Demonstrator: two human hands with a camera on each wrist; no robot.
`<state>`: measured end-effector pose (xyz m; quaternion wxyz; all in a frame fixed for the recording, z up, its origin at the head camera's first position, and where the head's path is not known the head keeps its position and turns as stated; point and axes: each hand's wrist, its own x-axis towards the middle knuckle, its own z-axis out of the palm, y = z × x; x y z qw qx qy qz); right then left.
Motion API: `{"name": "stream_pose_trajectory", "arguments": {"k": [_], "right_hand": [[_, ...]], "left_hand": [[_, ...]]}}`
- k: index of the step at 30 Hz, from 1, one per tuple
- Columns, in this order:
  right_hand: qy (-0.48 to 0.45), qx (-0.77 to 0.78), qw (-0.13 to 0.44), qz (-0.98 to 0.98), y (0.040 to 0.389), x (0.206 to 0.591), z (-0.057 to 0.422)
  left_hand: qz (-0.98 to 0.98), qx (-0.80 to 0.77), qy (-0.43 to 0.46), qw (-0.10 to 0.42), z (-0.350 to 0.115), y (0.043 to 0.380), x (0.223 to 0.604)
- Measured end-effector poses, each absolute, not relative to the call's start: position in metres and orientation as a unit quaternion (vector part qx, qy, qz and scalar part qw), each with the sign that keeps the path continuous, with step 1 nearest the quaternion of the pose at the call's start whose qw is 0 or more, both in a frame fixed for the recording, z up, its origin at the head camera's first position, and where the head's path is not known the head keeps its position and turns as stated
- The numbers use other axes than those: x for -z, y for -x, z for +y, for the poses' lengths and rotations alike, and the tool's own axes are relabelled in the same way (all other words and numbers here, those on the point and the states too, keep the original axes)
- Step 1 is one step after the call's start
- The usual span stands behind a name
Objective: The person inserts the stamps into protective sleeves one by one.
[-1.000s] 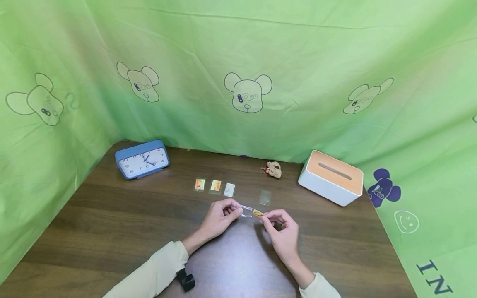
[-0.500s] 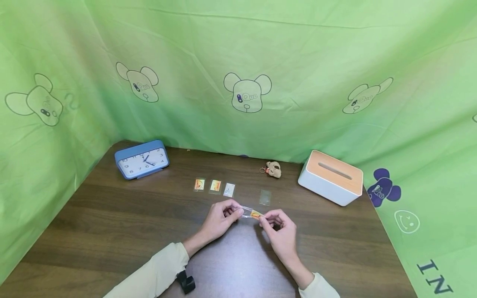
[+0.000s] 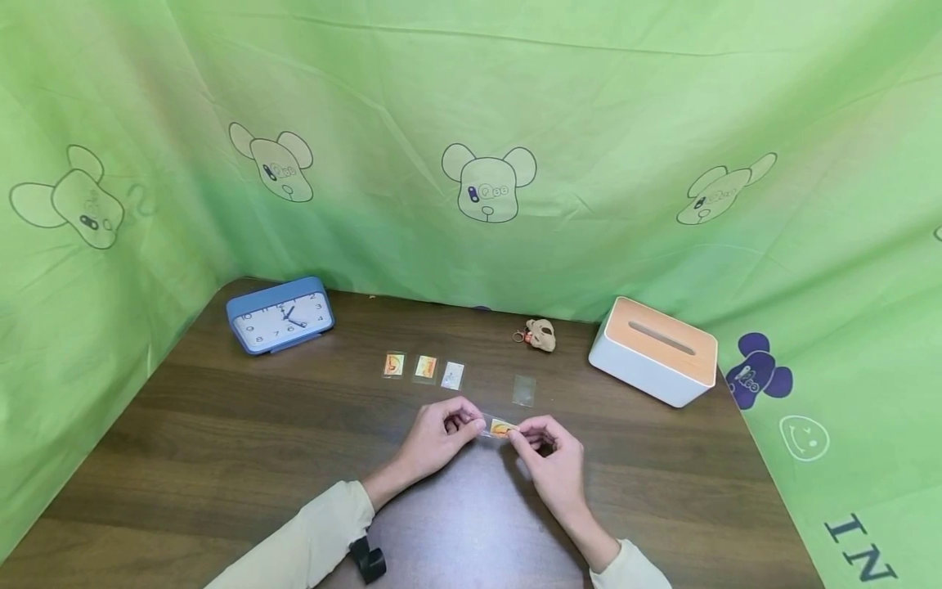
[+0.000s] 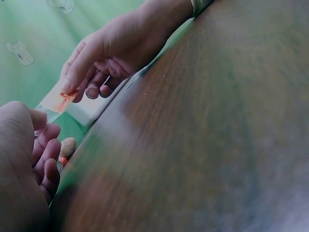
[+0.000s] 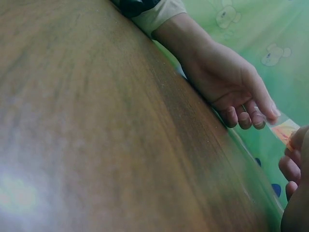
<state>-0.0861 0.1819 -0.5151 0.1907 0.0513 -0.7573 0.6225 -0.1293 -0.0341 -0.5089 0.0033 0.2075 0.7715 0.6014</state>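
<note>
Below centre, right hand [image 3: 555, 460]: thumb and finger clamped on the right end of an orange card [image 3: 502, 428].
Left hand [image 3: 435, 433]: thumb and finger pinching the left end of a clear pocket [image 3: 486, 426].
Card and pocket: overlapping between the hands; how far in, cannot tell.
Just above: three small cards [image 3: 425, 366], another pocket [image 3: 524, 391].
Centre right: toy keyring [image 3: 541, 335], tissue box [image 3: 648, 364].
Centre left: blue clock [image 3: 281, 316].

pouch [image 3: 486, 426]: clear glossy plastic | table [image 3: 294, 433]: wood-grained, glossy | curtain [image 3: 471, 90]: creased cloth
</note>
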Motion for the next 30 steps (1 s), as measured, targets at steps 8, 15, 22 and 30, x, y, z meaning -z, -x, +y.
{"name": "stream_pose_trajectory", "arguments": {"k": [8,15,22,30], "right_hand": [[-0.057,-0.618,0.191,-0.761,0.0858,0.5126,0.1807],[-0.087,-0.616,0.201,-0.757,0.0853,0.5137,0.181],[-0.076,-0.629,0.183,-0.752,0.0849,0.5134,0.182],[-0.058,-0.648,0.151,-0.744,0.0854,0.5137,0.1834]], "left_hand": [[0.766,-0.609,-0.204,0.013,-0.033,0.1275,0.5063],[0.771,-0.603,-0.205,0.019,-0.0324,0.1279,0.5069],[0.759,-0.618,-0.204,0.011,-0.0319,0.1288,0.5107],[0.756,-0.626,-0.192,0.012,-0.0327,0.1283,0.5098]]}}
